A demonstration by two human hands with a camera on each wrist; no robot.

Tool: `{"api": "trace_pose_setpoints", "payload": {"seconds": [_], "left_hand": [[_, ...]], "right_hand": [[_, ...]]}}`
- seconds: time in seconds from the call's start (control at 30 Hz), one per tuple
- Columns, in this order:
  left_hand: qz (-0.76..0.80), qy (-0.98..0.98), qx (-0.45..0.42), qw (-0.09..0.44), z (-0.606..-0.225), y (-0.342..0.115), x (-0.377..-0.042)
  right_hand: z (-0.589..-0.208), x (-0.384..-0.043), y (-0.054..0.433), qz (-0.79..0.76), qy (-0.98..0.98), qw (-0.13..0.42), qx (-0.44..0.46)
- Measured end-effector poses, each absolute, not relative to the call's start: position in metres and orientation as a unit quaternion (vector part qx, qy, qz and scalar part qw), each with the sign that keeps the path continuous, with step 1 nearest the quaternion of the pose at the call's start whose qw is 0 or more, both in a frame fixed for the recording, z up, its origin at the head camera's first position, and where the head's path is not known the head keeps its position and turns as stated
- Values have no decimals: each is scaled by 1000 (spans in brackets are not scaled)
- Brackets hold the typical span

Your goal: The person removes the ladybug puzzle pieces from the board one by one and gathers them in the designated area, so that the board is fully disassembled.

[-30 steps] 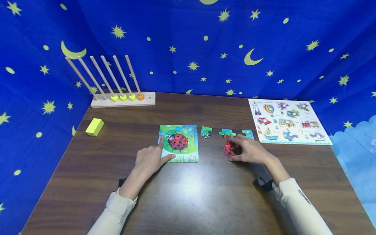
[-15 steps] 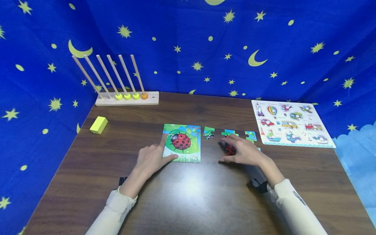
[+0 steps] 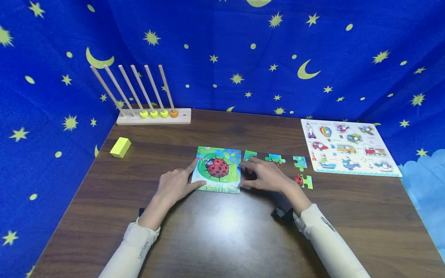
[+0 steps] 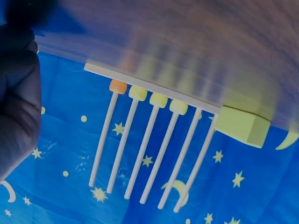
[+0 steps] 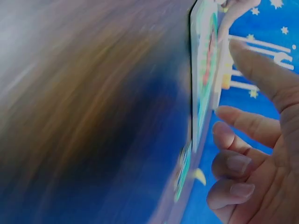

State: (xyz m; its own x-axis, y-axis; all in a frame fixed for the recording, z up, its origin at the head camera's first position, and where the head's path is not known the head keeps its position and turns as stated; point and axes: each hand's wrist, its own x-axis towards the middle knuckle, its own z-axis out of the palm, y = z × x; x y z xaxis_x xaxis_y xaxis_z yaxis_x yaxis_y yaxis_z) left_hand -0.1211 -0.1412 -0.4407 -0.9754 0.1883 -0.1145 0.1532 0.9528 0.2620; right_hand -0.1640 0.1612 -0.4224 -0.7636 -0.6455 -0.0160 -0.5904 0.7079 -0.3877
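Observation:
A ladybug picture board (image 3: 219,177), square and green-bordered, lies flat on the table. My left hand (image 3: 174,187) is at its left edge, index finger and thumb extended onto the margin. At the opposite edge is my right hand (image 3: 265,175), with index finger and thumb reaching the board's side. The right wrist view shows the right hand (image 5: 261,144) with fingers apart and nothing between them, beside the tilted-looking board (image 5: 205,70). Just right of the board lie jigsaw pieces: a green one (image 3: 250,154), another (image 3: 276,158), a blue-green one (image 3: 300,162) and a red-and-green one (image 3: 306,181).
A wooden peg rack (image 3: 154,119) with yellow and orange beads stands at the back left. Nearer the left edge sits a yellow block (image 3: 120,147). A white vehicle puzzle board (image 3: 347,146) lies at the back right. A blue starry curtain (image 3: 208,34) closes off the far side.
My right hand has moved left, away from the red ladybug pieces, to the board's right edge. My left hand stays at the left edge. The head view has shifted slightly.

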Motion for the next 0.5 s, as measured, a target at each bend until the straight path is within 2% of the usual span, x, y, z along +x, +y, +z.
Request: {"api": "trace_pose_setpoints", "payload": {"seconds": [0.5], "left_hand": [[95, 991, 76, 54, -445, -131, -116]], "right_hand": [[-434, -183, 88, -174, 911, 105, -357]]}}
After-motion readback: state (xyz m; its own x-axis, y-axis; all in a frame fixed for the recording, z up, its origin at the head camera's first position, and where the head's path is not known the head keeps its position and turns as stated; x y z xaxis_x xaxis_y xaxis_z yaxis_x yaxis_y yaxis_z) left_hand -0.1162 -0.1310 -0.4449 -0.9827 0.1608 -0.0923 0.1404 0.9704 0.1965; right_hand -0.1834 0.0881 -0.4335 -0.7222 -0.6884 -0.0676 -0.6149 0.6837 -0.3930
